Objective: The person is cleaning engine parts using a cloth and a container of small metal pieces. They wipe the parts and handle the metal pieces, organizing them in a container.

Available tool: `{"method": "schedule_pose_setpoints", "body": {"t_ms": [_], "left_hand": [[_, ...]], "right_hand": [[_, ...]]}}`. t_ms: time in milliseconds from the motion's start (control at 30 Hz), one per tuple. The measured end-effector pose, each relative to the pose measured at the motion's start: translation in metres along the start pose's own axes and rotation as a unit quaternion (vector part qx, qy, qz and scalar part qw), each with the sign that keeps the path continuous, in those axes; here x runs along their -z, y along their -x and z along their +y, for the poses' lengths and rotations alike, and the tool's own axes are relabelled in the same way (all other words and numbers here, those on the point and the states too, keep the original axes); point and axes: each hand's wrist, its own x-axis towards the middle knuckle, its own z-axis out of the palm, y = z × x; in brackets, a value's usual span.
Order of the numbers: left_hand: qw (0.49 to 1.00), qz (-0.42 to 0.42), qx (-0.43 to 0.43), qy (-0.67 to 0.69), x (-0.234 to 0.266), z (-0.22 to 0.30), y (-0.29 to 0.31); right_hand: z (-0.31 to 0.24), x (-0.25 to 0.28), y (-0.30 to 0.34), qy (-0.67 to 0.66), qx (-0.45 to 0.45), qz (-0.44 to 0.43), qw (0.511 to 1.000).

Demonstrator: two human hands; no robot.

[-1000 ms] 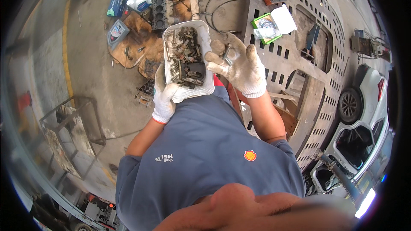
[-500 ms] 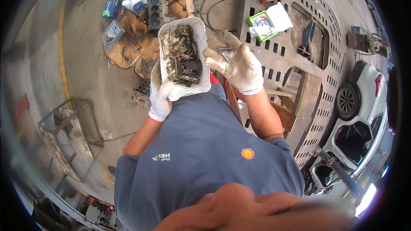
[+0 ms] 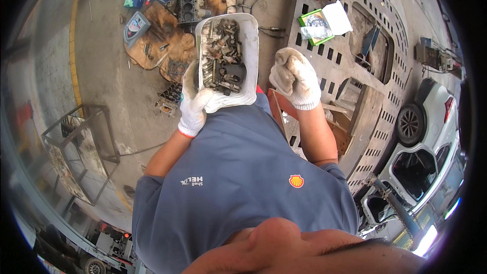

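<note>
A white plastic tub (image 3: 249, 45) is tilted so that its inside shows, held in front of my chest. My left hand (image 3: 195, 107), in a white work glove, grips the tub's near left side. Loose greasy bolts (image 3: 219, 53) and other small metal parts lie in the tub, with a dark rounded piece among them. To the right of the tub, apart from it, my gloved right hand (image 3: 297, 80) is closed with its fingers curled in. Whatever it may hold is hidden by the glove.
A perforated metal bench (image 3: 324, 68) stands on the right, bearing an open green-and-white box (image 3: 317, 28). An engine block (image 3: 188, 6), bottles and stained cardboard (image 3: 170, 48) lie on the floor ahead. A metal frame (image 3: 76, 147) stands left; a white car (image 3: 431, 116) is far right.
My right hand has gone from spread fingers, with a shiny metal piece by them, to a closed fist, and moved right, away from the tub. The tub has shifted slightly right.
</note>
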Motion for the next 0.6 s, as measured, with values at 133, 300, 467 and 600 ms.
{"method": "schedule_pose_setpoints", "body": {"t_ms": [133,300,467,600], "left_hand": [[1.0,0.008,0.011,0.012,0.003,-0.005,-0.003],[1.0,-0.003,0.001,-0.017,0.01,-0.013,-0.005],[0.998,-0.018,-0.014,-0.066,0.011,-0.007,-0.006],[0.999,-0.028,-0.006,-0.029,0.001,-0.004,-0.005]], "right_hand": [[-0.019,-0.042,-0.013,0.275,-0.131,0.016,0.952],[0.012,-0.056,-0.036,0.66,-0.097,-0.062,0.742],[0.032,-0.096,-0.07,0.85,-0.171,-0.124,0.482],[0.071,-0.08,-0.075,0.89,-0.162,-0.168,0.391]]}}
